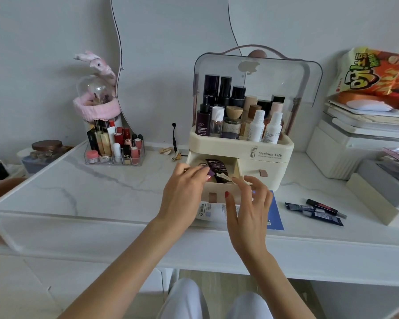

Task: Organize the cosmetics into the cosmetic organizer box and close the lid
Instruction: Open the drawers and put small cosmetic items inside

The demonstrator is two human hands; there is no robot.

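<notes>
Drawer (pixel 219 196) open w/ sachets (pixel 217 172) inside

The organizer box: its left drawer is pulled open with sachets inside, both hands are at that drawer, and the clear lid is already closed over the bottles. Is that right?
Not quite. The head view shows the clear lid of the organizer box raised, standing open behind the bottles, not closed over them. The rest holds: the left drawer is pulled open with sachets inside, and the left hand and right hand are both at it.
</notes>
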